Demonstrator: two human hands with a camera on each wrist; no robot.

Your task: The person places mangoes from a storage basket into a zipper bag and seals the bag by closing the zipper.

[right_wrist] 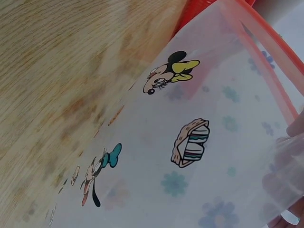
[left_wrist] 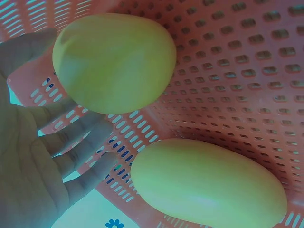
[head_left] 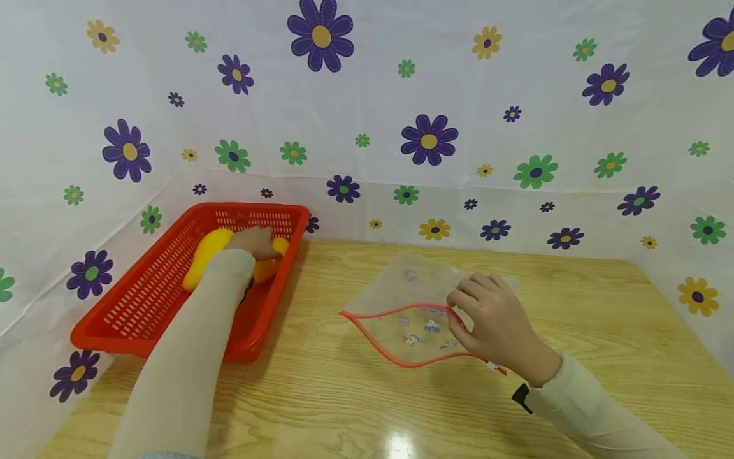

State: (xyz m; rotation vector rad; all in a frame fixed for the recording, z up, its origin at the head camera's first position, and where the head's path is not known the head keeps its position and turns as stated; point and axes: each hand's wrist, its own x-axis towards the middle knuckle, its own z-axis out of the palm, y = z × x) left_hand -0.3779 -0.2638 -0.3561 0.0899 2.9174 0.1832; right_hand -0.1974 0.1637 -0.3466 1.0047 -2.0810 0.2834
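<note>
My left hand (head_left: 252, 242) is down inside the red basket (head_left: 260, 328), fingers spread and fairly straight. In the left wrist view, its thumb and fingers are right at a rounded yellow fruit (left_wrist: 114, 64); a longer, smooth yellow fruit (left_wrist: 206, 183) lies apart from them. From the head, a mango-shaped yellow fruit (head_left: 203, 258) shows left of the hand, and an orange-yellow one (head_left: 265, 271) is partly hidden beneath it. My right hand (head_left: 496, 319) pinches the red-edged mouth of a clear zip bag (head_left: 415, 341) printed with cartoon figures. The bag's mouth gapes.
A wooden table (head_left: 321, 408) carries the basket at left and the bag near the middle. A white flower-printed cloth (head_left: 367, 95) stands behind and along both sides. The basket's perforated walls rise around the left hand.
</note>
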